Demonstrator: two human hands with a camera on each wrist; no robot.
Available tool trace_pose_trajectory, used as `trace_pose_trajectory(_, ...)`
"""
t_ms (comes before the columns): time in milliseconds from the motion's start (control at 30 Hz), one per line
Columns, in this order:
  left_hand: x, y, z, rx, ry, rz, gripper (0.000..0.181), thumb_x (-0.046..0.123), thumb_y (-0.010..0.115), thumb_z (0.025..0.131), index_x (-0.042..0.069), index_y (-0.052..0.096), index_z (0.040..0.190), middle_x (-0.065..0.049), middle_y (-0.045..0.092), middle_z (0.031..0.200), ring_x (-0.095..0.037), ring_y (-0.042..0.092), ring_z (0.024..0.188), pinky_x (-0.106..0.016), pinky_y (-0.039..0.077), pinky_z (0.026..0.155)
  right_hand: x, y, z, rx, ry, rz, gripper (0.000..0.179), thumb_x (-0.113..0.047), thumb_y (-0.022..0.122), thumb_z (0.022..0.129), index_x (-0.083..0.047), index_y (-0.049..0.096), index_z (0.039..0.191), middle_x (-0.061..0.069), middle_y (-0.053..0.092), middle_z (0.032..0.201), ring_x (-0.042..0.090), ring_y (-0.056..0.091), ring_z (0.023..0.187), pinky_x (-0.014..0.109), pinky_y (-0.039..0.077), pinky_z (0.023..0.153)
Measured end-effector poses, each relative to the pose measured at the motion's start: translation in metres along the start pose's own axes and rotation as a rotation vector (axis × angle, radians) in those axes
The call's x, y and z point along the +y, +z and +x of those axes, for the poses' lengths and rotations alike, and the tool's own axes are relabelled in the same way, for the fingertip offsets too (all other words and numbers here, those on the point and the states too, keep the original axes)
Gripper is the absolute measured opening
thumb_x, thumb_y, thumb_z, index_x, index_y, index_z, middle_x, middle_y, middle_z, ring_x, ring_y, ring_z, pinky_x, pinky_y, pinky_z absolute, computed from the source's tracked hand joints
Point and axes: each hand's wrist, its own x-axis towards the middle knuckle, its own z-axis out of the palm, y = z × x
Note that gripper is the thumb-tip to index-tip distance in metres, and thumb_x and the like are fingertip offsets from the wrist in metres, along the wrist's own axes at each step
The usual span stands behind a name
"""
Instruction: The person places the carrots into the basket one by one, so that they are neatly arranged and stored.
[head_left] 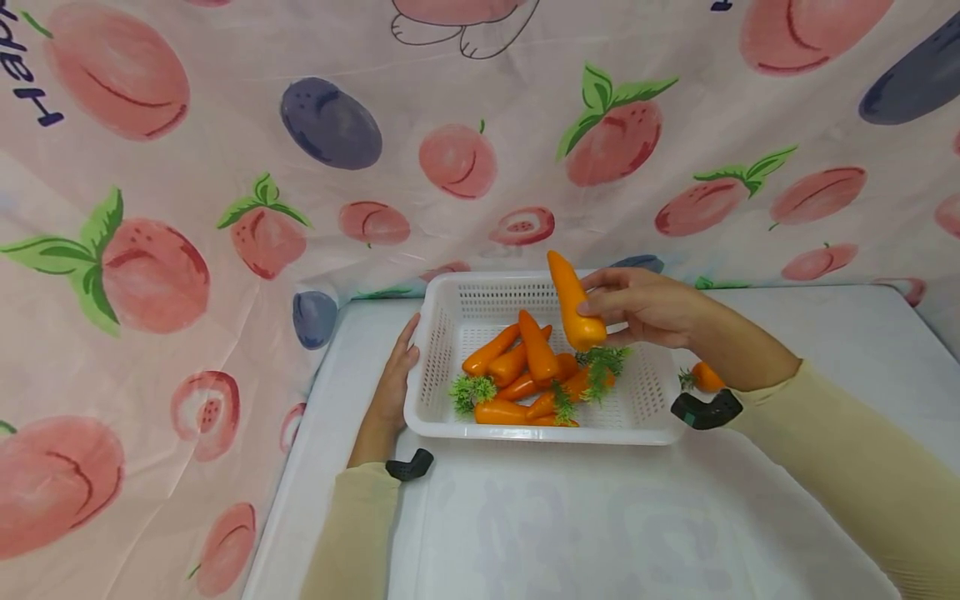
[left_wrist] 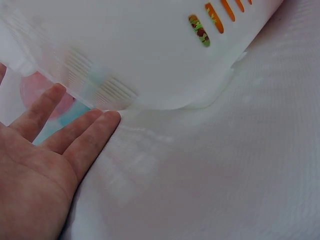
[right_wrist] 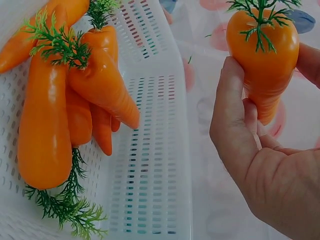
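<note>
My right hand point(head_left: 637, 304) pinches an orange toy carrot point(head_left: 572, 300) over a white plastic basket point(head_left: 543, 431). In the right wrist view the carrot point(right_wrist: 263, 55) has its thick, green-tufted end up and its tip down, between thumb and fingers. Straight fingers of my left hand point(head_left: 388, 392) lie along the basket's left side. Up close in the left wrist view, that hand point(left_wrist: 42, 170) has fingertips right at the basket's lower edge point(left_wrist: 165, 95). Inside the basket, several carrots point(head_left: 536, 346) lie in a loose pile with green tufts point(head_left: 472, 392).
Another carrot point(head_left: 707, 377) lies on the white table point(head_left: 585, 525) right of the basket, partly hidden by my right forearm. A fruit-printed cloth point(head_left: 457, 92) hangs behind the table and down its left side. Dark wrist devices point(head_left: 408, 465) sit at both cuffs.
</note>
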Motion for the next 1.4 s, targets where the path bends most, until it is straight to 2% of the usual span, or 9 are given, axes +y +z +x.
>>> trace_pose_trajectory(567, -0.0042, -0.0015, -0.0011, 0.005, -0.003, -0.005, 0.056, 0.031, 0.040, 0.107, 0.042, 0.027, 0.160, 0.007, 0.026, 0.168, -0.030, 0.029, 0.152, -0.059, 0.025, 0.120, 0.0016, 0.0050, 0.0051, -0.015, -0.015, -0.003, 0.062, -0.019, 0.065, 0.098, 0.001, 0.032, 0.148, 0.017, 0.054, 0.132, 0.026, 0.064, 0.111, 0.044, 0.058, 0.092)
trace_pose_trajectory(1000, -0.0021, -0.0007, 0.0007, -0.001, 0.006, 0.007, 0.057, 0.032, 0.041, 0.106, 0.041, 0.026, 0.160, 0.009, 0.025, 0.168, -0.028, 0.027, 0.153, -0.058, 0.023, 0.122, 0.0017, 0.0056, 0.0068, -0.018, -0.026, -0.008, 0.061, -0.020, 0.064, 0.099, 0.000, 0.033, 0.147, 0.017, 0.054, 0.132, 0.025, 0.066, 0.110, 0.041, 0.059, 0.090)
trace_pose_trajectory(1400, -0.0021, -0.0015, 0.0012, 0.001, -0.002, 0.014, 0.057, 0.033, 0.042, 0.106, 0.042, 0.026, 0.160, 0.009, 0.024, 0.169, -0.028, 0.027, 0.154, -0.058, 0.024, 0.121, 0.0003, 0.0073, 0.0060, 0.007, -0.025, 0.032, 0.050, -0.019, 0.066, 0.100, -0.006, 0.041, 0.141, 0.008, 0.055, 0.122, 0.025, 0.065, 0.109, 0.043, 0.058, 0.092)
